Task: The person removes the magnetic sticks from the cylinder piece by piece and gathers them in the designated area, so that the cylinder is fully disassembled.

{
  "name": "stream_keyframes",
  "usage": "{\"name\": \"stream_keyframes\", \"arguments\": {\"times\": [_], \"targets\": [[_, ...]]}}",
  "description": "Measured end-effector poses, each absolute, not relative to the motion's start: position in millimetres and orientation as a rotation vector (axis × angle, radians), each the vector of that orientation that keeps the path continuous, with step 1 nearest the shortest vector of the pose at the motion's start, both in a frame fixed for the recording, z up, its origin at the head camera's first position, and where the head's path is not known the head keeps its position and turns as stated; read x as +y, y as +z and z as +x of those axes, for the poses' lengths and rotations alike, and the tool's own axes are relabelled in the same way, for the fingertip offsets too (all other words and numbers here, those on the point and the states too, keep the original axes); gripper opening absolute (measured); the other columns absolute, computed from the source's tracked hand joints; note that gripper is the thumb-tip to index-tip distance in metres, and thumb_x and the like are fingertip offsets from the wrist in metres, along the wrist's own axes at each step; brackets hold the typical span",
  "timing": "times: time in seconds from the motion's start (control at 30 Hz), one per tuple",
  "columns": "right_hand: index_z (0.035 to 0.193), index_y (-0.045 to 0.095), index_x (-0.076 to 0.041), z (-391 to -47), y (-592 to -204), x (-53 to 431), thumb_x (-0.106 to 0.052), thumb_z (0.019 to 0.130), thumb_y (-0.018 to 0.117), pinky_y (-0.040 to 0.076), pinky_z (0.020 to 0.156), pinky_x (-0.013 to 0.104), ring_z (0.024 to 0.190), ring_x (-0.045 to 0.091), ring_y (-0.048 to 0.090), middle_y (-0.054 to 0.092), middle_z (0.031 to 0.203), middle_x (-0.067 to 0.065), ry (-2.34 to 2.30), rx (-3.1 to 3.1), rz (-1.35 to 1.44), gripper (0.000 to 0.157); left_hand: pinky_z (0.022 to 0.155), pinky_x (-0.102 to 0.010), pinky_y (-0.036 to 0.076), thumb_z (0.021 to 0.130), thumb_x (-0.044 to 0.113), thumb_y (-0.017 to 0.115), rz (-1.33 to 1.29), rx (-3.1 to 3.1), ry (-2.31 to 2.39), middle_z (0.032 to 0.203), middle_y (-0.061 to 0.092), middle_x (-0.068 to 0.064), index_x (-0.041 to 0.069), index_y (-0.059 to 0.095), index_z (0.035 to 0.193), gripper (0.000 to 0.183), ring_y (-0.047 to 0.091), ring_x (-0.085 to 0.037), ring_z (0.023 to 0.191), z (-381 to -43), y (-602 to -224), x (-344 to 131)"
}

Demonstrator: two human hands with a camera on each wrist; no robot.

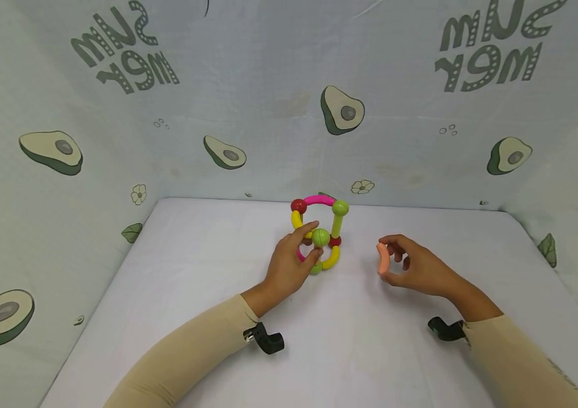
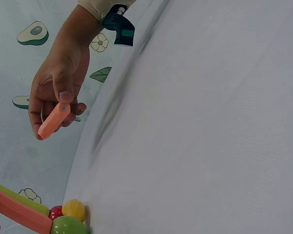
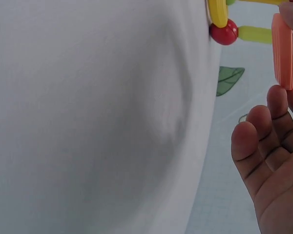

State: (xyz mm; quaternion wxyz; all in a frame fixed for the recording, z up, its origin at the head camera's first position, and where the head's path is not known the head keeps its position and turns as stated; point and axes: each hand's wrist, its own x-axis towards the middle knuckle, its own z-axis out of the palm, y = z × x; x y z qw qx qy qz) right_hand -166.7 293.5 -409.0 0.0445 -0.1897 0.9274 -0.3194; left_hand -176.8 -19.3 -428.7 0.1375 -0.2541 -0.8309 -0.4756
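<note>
A frame of magnetic balls and rods (image 1: 337,226) stands on the table in the head view, with red and green balls joined by pink, yellow and green rods. My left hand (image 1: 291,258) grips its near side, thumb and forefinger around a green ball (image 1: 321,237). Off to the right, my right hand (image 1: 416,266) pinches a short curved orange rod (image 1: 383,259) endwise between thumb and forefinger. A small round dark spot marks the rod's end in the left wrist view. Ridges run along the orange rod (image 3: 285,53) in the right wrist view, and a red ball (image 3: 223,31) of the frame shows beyond.
A white cloth covers the table (image 1: 360,340). Behind it and at both sides hangs a pale curtain (image 1: 268,68) printed with avocados and lettering. Each sleeve carries a black wrist mount, the left mount (image 1: 267,340) and the right mount (image 1: 446,329).
</note>
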Motion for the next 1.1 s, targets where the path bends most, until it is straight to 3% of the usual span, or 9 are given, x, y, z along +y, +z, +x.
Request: {"name": "stream_keyframes", "arguments": {"times": [0.13, 0.33, 0.6, 0.87, 1.1], "targets": [[0.141, 0.050, -0.006, -167, -413, 304, -0.020, 0.083, 0.087, 0.050, 0.076, 0.031, 0.095, 0.025, 0.052, 0.055, 0.101, 0.008, -0.960, 2.840, -0.573, 0.070, 0.076, -0.040, 0.054, 0.094, 0.012, 0.076, -0.737, -2.403, -1.388, 0.113, 0.066, -0.005, 0.012, 0.051, 0.149, 0.060, 0.061, -0.023, 0.104, -177, -428, -19], [0.141, 0.049, -0.003, -170, -416, 316, -0.022, 0.084, 0.087, 0.047, 0.074, 0.026, 0.094, 0.024, 0.050, 0.054, 0.102, 0.007, -0.949, 2.826, -0.571, 0.072, 0.074, -0.037, 0.053, 0.094, 0.012, 0.077, -0.728, -2.416, -1.384, 0.112, 0.066, -0.006, 0.012, 0.050, 0.149, 0.061, 0.060, -0.021, 0.104, -175, -427, -19], [0.142, 0.048, 0.000, -172, -423, 333, -0.023, 0.085, 0.086, 0.048, 0.076, 0.027, 0.095, 0.022, 0.050, 0.055, 0.108, 0.006, -0.947, 2.815, -0.519, 0.072, 0.083, -0.040, 0.054, 0.095, 0.013, 0.076, -0.731, -2.433, -1.386, 0.119, 0.066, -0.004, 0.014, 0.045, 0.153, 0.066, 0.062, -0.023, 0.105, -176, -426, -19], [0.141, 0.049, 0.002, -176, -430, 343, -0.025, 0.085, 0.087, 0.046, 0.077, 0.027, 0.096, 0.022, 0.050, 0.057, 0.112, 0.007, -0.891, 2.802, -0.503, 0.073, 0.082, -0.042, 0.054, 0.095, 0.011, 0.076, -0.731, -2.426, -1.407, 0.122, 0.065, -0.006, 0.015, 0.045, 0.153, 0.066, 0.062, -0.026, 0.106, -176, -427, -18], [0.139, 0.051, 0.002, -176, -431, 346, -0.026, 0.083, 0.087, 0.047, 0.086, 0.030, 0.102, 0.025, 0.053, 0.058, 0.111, 0.006, -0.861, 2.774, -0.471, 0.071, 0.084, -0.045, 0.054, 0.094, 0.009, 0.076, -0.741, -2.423, -1.425, 0.121, 0.065, -0.007, 0.011, 0.045, 0.153, 0.067, 0.063, -0.029, 0.106, -176, -427, -18]]}}
